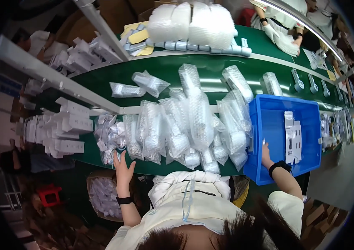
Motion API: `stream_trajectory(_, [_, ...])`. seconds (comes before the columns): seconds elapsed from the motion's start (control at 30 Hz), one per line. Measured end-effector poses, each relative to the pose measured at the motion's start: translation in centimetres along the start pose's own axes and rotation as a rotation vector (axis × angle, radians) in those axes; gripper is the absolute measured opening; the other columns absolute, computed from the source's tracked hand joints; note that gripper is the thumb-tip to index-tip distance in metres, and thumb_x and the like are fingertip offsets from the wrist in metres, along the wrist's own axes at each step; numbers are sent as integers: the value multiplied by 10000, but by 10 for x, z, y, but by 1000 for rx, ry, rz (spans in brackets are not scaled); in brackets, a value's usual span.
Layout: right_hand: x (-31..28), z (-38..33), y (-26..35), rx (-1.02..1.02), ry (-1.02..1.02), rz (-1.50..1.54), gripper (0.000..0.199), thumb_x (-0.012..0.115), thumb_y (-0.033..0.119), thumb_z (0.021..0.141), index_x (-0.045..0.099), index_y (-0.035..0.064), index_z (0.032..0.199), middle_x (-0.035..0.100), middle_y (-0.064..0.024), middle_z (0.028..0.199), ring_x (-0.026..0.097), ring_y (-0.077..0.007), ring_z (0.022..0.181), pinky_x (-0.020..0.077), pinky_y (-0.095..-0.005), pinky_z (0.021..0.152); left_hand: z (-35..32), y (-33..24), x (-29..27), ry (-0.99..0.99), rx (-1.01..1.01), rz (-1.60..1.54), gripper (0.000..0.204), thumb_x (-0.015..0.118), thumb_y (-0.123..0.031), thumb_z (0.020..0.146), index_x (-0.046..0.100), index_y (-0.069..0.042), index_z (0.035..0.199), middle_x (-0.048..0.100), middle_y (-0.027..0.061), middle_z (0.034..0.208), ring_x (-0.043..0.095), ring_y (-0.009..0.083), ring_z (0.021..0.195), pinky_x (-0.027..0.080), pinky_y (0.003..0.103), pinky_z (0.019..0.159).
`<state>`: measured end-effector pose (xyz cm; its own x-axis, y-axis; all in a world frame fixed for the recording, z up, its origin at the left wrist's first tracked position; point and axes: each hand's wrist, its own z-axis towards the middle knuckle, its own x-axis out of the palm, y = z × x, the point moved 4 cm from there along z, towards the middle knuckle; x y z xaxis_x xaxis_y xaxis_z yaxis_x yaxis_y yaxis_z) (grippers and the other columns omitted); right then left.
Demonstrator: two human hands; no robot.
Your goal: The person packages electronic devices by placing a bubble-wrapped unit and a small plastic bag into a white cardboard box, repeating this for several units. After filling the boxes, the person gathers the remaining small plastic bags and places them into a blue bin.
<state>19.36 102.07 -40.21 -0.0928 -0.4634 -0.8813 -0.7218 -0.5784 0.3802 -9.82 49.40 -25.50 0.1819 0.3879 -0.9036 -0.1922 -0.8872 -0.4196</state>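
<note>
My left hand [123, 170] is open with its fingers spread, at the near edge of the green bench. Its fingertips reach a heap of small clear plastic bags [111, 135] with white and silvery contents. My right hand [265, 155] is inside the blue plastic bin [268, 100], beside its left wall. Its fingers are too small and partly hidden to show whether they grip anything. A flat white printed carton sheet [293, 137] lies in the bin. Between my hands lies a pile of bubble-wrap pouches [177, 135] with pale handheld devices inside.
White boxes [66, 129] stand stacked at the left. Stacks of bubble-wrap sleeves [191, 25] sit on the upper shelf. Several grey-blue devices [297, 81] lie on the bench at the far right. A carton of small bags [104, 196] stands below. Another person's gloved hand [270, 32] works opposite.
</note>
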Motion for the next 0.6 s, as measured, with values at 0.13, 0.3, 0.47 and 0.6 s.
stream_trajectory(0.13, [-29, 44, -48, 141, 14, 34, 289, 535, 84, 709, 522, 14, 990, 605, -208, 751, 603, -348, 680, 478, -422, 601, 14, 40, -12, -70, -10, -17, 588, 663, -128, 716, 396, -102, 1240, 238, 208, 1343, 253, 392, 1226, 284, 430, 980])
stream_trajectory(0.3, [-164, -16, 99, 59, -222, 755, 334, 549, 31, 661, 545, -11, 992, 588, -82, 795, 571, -164, 682, 460, -280, 618, 54, 93, -46, -149, 13, -68, 592, 661, -125, 712, 385, -62, 1232, 244, 253, 1319, 280, 428, 1185, 286, 435, 975])
stream_trajectory(0.47, [-130, -83, 283, -385, -446, 453, 449, 608, 37, 623, 491, 11, 1056, 560, -57, 874, 550, -187, 732, 451, -289, 634, 126, 145, -72, -184, 113, -189, 565, 646, -126, 745, 373, -55, 1235, 282, 219, 1314, 308, 384, 1187, 294, 424, 970])
stream_trajectory(0.6, [0, -115, 513, -780, -236, 490, 465, 627, -20, 586, 503, 49, 1028, 548, -108, 899, 566, -247, 784, 450, -307, 686, 181, 186, -77, -17, 23, -850, 519, 594, -227, 815, 363, -56, 1247, 321, 168, 1309, 350, 324, 1175, 305, 394, 963])
